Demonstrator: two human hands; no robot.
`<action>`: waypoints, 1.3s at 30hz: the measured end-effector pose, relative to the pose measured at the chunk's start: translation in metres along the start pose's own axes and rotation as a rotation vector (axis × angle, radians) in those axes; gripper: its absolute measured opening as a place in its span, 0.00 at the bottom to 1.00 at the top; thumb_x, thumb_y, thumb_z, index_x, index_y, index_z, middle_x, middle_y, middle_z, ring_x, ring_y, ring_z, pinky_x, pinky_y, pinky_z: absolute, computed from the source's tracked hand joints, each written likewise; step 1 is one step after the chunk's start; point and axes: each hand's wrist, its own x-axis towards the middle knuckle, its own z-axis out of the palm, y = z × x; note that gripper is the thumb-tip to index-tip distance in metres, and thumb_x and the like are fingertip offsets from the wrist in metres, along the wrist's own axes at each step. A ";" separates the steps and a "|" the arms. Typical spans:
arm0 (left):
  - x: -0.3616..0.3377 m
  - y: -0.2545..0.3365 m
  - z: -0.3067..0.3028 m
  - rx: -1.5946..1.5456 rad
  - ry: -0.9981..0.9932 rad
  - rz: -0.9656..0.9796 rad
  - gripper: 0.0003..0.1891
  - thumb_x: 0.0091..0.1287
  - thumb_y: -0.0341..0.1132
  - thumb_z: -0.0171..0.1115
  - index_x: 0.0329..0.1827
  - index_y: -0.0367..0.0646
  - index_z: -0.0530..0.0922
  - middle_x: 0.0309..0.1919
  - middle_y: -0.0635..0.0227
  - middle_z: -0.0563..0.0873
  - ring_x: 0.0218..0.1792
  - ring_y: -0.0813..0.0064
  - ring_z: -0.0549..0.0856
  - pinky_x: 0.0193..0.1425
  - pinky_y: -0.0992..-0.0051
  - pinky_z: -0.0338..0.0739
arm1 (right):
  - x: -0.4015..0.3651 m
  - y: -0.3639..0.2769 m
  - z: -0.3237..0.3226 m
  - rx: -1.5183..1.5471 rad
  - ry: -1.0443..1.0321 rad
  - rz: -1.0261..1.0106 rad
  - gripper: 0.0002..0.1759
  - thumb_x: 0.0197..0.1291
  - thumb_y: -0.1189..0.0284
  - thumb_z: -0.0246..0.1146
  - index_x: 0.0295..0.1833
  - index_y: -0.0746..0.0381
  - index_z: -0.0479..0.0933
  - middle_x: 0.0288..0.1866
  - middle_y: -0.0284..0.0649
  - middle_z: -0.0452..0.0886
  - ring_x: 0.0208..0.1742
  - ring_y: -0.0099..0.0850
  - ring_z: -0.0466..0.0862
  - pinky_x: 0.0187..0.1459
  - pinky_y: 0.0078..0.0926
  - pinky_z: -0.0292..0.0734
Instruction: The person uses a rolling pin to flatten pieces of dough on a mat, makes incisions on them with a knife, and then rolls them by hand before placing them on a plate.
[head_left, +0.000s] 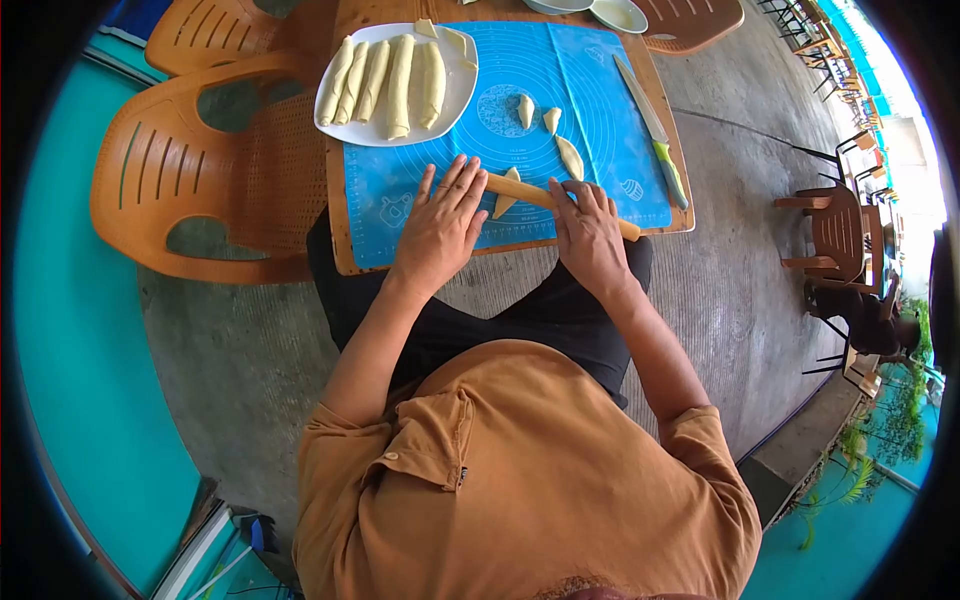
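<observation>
A wooden rolling pin [520,190] lies slantwise across a piece of dough [507,196] near the front of a blue printed baking mat [385,170]. My left hand [440,225] is laid over the pin's left end, fingers stretched out and slightly apart. Toward the other end, my right hand [590,232] has its fingers bent over the pin, whose tip [630,231] sticks out beyond them. Just beyond the pin are a longer dough piece [569,157] and two small ones [552,121], [526,111].
At the mat's back left, a white plate [461,90] holds several rolled dough sticks [400,85] and scraps. A knife [660,140] with a green handle lies along the right edge. White bowls [620,14] stand at the back. Orange chairs [190,165] flank the table's left side.
</observation>
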 end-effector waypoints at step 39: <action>0.096 -0.022 0.003 0.254 -0.066 0.022 0.26 0.91 0.47 0.47 0.81 0.42 0.80 0.84 0.59 0.77 0.90 0.64 0.65 0.96 0.41 0.41 | 0.040 0.034 0.005 -0.159 0.096 -0.015 0.18 0.70 0.70 0.74 0.62 0.58 0.84 0.54 0.38 0.84 0.60 0.41 0.82 0.67 0.52 0.69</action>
